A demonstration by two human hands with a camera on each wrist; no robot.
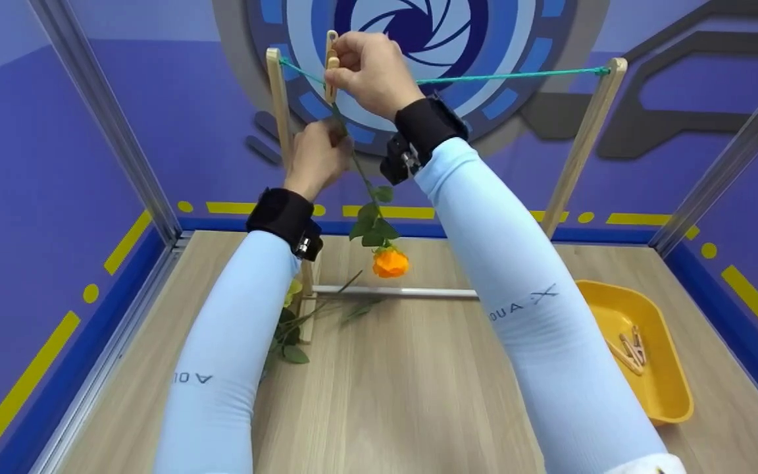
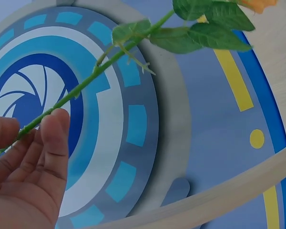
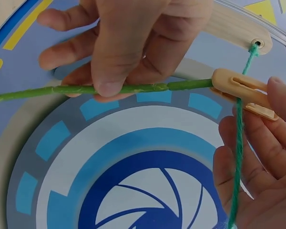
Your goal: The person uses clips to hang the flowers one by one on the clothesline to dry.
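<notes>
An orange rose (image 1: 390, 262) hangs head down, its green stem (image 3: 148, 88) slanting up to a teal cord (image 1: 510, 77). My left hand (image 1: 318, 157) pinches this stem between thumb and fingers, a short way below its cut end. Above it, my right hand (image 1: 376, 76) holds a light wooden clothespin (image 3: 238, 88) by its legs, between thumb and fingers. The clothespin straddles the cord, and the stem's end meets its tip. Green leaves (image 2: 219, 36) sit just behind the bloom in the left wrist view.
Two wooden posts (image 1: 581, 145) carry the cord, with a white rod (image 1: 405, 291) low between them. On the right stands a yellow tray (image 1: 672, 375) with several clothespins (image 1: 635, 349). More leafy stems (image 1: 295, 354) lie at the left post's foot, partly behind my left arm.
</notes>
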